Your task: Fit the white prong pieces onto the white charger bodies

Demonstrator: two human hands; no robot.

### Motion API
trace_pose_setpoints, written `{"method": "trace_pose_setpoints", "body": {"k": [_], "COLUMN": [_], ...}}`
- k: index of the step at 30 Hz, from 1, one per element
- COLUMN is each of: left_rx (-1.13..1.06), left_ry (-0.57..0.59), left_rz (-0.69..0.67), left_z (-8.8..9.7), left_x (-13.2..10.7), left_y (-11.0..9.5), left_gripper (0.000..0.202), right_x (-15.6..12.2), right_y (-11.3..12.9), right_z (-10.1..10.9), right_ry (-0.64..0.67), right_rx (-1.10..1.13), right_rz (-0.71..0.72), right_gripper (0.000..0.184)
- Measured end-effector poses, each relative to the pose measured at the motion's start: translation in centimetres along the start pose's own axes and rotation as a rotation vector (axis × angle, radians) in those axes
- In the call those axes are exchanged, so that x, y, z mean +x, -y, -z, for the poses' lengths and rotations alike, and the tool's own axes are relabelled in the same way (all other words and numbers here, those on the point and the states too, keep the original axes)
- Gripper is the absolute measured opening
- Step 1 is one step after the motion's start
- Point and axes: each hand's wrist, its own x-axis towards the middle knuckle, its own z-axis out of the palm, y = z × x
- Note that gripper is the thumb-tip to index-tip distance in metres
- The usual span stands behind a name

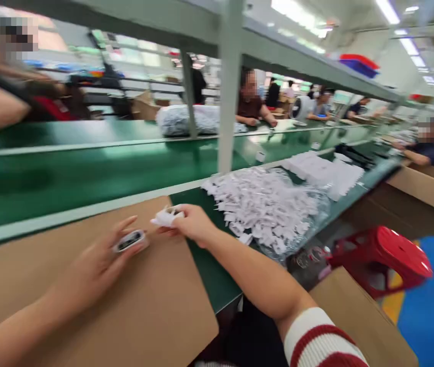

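Observation:
My left hand (98,267) rests over a brown cardboard sheet (87,316) and grips a small white case with a dark slot (129,240) between its fingers. My right hand (192,224) is closed on a small crumpled white piece (165,217) at the sheet's far right corner. The two hands are close together, the white piece almost touching the case. A heap of small white parts on clear plastic (266,206) lies just right of my right hand.
A green conveyor belt (68,178) runs across behind the sheet, with a grey upright post (228,102). Stacked white packets (324,171) lie further right. Open cardboard boxes (411,204) and a red stool (385,255) stand at right. Other people sit along the line.

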Motion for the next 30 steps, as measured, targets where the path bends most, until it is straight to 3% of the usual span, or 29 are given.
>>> {"method": "trace_pose_setpoints", "body": {"k": [2,5,7,10,16,23,27,30], "left_rx": [-0.176,-0.348,-0.371,-0.375,-0.434,-0.452,-0.485,-0.469], "left_ry": [0.009,-0.120,-0.095,0.030,0.031,0.038,0.040,0.043], "left_rz": [0.024,0.058,0.096,0.078,0.041,-0.014,-0.023,-0.032], "left_z": [-0.9,-1.3,-1.1,-0.4,0.2,0.4,0.3,0.3], "left_x": [-1.4,-1.6,-1.5,-1.5,-1.2,-1.1,-1.2,-1.2], "left_y": [-0.8,-1.0,-0.9,-0.9,-1.0,-0.7,-0.7,-0.8], "left_gripper": [0.077,0.090,0.073,0.052,0.054,0.044,0.046,0.043], "right_x": [-0.1,-0.3,-0.5,-0.7,-0.6,-0.8,-1.0,-1.5], "right_y": [0.3,0.6,0.5,-0.1,-0.6,0.0,-0.1,-0.1], "right_z": [-0.5,-0.9,-1.1,-1.3,-1.6,-2.0,-2.5,-2.7], "right_ry": [0.023,0.068,0.092,0.114,0.009,0.011,0.001,-0.014], "right_rx": [0.107,0.126,0.133,0.133,-0.133,-0.024,-0.150,-0.263], "right_rz": [-0.057,-0.105,-0.112,-0.096,0.092,0.154,0.240,0.384], "right_gripper": [0.015,0.013,0.015,0.022,0.030,0.039,0.036,0.046]}}
